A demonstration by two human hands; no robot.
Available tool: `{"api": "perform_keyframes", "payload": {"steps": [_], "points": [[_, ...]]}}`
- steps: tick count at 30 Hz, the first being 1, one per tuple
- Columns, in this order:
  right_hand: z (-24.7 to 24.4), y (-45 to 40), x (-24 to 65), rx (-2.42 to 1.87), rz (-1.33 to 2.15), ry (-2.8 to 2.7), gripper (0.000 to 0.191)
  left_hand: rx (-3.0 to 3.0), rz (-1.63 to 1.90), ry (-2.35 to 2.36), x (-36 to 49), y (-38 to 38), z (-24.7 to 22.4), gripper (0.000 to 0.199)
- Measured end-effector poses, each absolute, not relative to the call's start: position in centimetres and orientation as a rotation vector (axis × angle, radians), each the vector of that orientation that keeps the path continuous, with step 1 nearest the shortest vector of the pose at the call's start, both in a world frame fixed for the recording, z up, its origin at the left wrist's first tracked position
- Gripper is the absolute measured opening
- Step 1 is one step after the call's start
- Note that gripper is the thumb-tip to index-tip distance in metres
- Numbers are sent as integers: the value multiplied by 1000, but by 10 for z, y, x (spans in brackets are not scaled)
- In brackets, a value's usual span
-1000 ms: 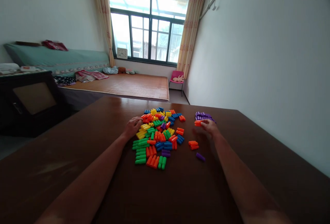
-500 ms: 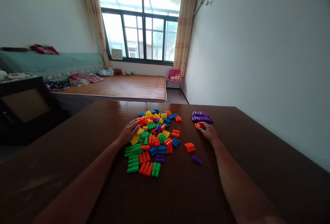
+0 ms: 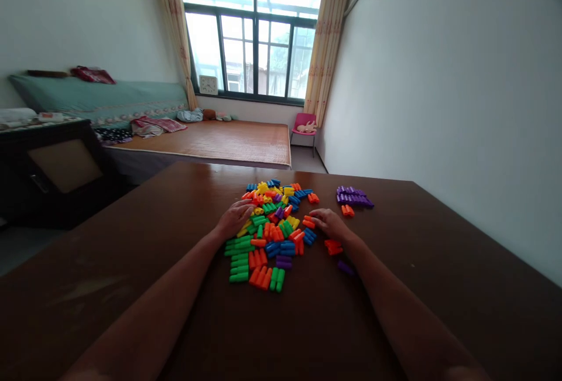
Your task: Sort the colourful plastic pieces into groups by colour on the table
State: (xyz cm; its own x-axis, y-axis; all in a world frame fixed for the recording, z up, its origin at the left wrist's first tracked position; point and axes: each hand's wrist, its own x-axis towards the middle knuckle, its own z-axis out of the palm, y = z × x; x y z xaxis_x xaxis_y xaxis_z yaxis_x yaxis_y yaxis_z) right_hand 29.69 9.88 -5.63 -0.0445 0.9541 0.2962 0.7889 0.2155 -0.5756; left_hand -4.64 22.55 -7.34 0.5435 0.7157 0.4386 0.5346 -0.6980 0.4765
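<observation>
A heap of bullet-shaped plastic building blocks [image 3: 274,233] in orange, green, blue, yellow and purple lies on the brown table [image 3: 281,334], many joined in short rows. My left hand [image 3: 236,218] rests at the heap's left edge, fingers stretched over the blocks and holding nothing I can see. On the heap's right side, my right hand [image 3: 329,223] has its fingertips on a pair of orange blocks [image 3: 308,222]. Beneath my right wrist lie more joined orange blocks [image 3: 332,247], with a single purple block [image 3: 345,268] nearer me, partly shaded by the forearm.
Joined purple blocks [image 3: 355,196] stand in rows at the back right, with an orange pair [image 3: 347,210] just in front. Beyond the table are a bed [image 3: 246,141], a pink chair [image 3: 304,120] and a dark cabinet [image 3: 57,161]. A white wall runs along the right.
My right hand has let go of the orange pair beside the purple rows and moved left to another orange pair. My left hand stays at the heap. The view has shifted slightly.
</observation>
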Motion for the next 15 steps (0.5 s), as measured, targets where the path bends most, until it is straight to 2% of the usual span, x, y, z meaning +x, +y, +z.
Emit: {"api": "perform_keyframes", "payload": {"steps": [6, 9, 12, 15], "points": [[-51, 92, 323, -1656, 359, -1617, 30, 2488, 930, 1019, -47, 225, -73, 55], [-47, 82, 371, -1769, 16, -1299, 31, 2483, 945, 1000, -46, 223, -71, 56], [-57, 71, 417, -1896, -390, -1191, 20, 2475, 947, 988, -46, 223, -69, 55], [-73, 66, 438, -1974, -397, -1339, 21, 2476, 943, 987, -46, 223, -68, 55]]}}
